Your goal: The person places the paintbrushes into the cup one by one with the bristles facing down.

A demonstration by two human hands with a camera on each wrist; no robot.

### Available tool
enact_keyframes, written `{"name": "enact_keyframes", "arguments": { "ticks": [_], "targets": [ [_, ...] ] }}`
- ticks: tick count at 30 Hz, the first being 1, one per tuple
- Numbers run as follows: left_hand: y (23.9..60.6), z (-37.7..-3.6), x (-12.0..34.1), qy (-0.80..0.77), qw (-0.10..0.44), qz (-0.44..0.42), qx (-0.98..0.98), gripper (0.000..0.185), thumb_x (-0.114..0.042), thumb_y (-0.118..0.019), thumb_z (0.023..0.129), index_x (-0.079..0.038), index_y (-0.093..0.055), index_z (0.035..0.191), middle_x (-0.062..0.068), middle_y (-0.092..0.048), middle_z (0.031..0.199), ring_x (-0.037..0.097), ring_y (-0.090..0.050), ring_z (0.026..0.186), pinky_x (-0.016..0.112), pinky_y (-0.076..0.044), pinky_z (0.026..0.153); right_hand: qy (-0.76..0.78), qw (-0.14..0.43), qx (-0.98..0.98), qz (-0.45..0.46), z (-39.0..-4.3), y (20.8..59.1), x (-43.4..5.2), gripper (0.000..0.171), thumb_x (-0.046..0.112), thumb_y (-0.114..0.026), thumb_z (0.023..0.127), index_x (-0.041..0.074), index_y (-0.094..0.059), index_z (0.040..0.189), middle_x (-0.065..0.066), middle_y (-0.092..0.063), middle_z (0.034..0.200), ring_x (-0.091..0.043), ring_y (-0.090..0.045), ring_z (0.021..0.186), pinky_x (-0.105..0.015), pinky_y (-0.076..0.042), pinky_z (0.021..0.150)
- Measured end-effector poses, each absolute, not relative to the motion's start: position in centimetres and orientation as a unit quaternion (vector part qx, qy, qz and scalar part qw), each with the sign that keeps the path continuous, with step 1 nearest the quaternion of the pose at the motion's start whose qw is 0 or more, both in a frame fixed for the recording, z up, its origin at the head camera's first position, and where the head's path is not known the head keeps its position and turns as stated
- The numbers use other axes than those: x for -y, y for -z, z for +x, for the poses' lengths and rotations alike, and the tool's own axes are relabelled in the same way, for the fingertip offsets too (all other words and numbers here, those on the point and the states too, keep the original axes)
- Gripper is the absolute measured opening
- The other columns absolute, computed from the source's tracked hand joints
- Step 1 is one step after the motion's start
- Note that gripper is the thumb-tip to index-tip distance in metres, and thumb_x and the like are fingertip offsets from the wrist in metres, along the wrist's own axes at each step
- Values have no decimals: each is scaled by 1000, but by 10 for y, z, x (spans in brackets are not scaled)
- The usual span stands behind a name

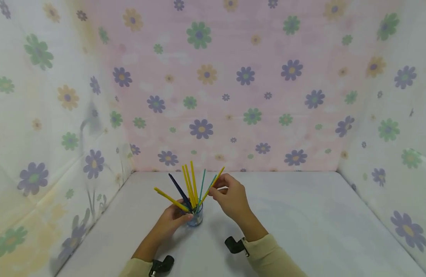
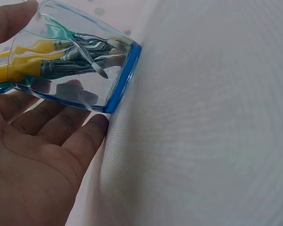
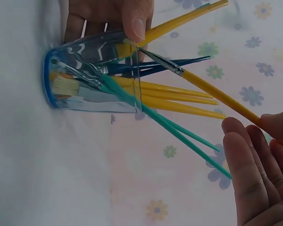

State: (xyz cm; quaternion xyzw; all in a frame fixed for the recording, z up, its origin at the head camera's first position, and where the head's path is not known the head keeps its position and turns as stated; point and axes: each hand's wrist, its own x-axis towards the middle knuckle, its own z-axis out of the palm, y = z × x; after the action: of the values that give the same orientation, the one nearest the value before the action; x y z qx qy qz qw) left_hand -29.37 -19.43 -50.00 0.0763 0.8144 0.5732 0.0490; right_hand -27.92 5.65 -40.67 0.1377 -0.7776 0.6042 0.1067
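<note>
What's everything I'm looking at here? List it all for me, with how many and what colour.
Cup: one, clear with a blue base, standing on the table near its front middle.
Paintbrushes: about eight in the cup, fanned outward; about five yellow, two teal, at least one dark blue.
Table: one, white.
Backdrop: flower-printed cloth, pink behind, whitish at both sides.
Wrist mounts: two, black, one on each wrist.
Sleeves: two, beige.
Left hand: grips the cup.
Right hand: pinches one yellow brush whose tip is at the cup's rim.
</note>
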Motion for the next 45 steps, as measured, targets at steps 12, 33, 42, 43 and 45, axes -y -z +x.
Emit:
{"name": "enact_keyframes", "arguments": {
  "ticks": [12, 33, 42, 43, 45],
  "targets": [
    [499, -291, 192, -573, 49, 90, -813, 76, -45, -81, 88, -17, -49, 152, 9, -58, 150, 35, -53, 141, 53, -40, 118, -534, 138, 817, 168, -276, 412, -55, 12, 24, -73, 96, 18, -70, 106, 8, -71, 97, -8, -70, 83, -25, -60, 69],
    [489, -281, 170, -567, 76, 110, -812, 79, -45, -79, 90, -15, -44, 154, 15, -50, 156, 41, -54, 138, 56, -47, 111, -489, 43, 861, 135, -283, 415, -72, 15, 28, -73, 96, 14, -72, 103, 3, -75, 92, -11, -70, 72, -33, -57, 67],
    [489, -277, 160, -557, 72, 86, -823, 80, -51, -80, 87, -19, -46, 151, 13, -51, 155, 39, -56, 137, 59, -50, 107, -504, 30, 855, 118, -287, 409, -89, 17, 29, -71, 99, 13, -74, 104, -2, -75, 95, -15, -74, 74, -34, -60, 69],
    [489, -277, 159, -557, 70, 86, -823, 79, -50, -80, 87, -19, -46, 151, 13, -51, 155, 39, -56, 137, 59, -50, 107, -508, 31, 853, 114, -287, 408, -91, 17, 28, -71, 98, 12, -75, 104, -2, -75, 94, -17, -75, 75, -34, -60, 69],
    [489, -277, 156, -556, 66, 88, -824, 79, -51, -80, 88, -18, -47, 151, 13, -51, 155, 39, -57, 136, 58, -51, 107, -517, 31, 849, 107, -288, 405, -97, 17, 28, -72, 98, 13, -75, 104, -3, -74, 94, -20, -76, 77, -35, -61, 69]
  ]
}}
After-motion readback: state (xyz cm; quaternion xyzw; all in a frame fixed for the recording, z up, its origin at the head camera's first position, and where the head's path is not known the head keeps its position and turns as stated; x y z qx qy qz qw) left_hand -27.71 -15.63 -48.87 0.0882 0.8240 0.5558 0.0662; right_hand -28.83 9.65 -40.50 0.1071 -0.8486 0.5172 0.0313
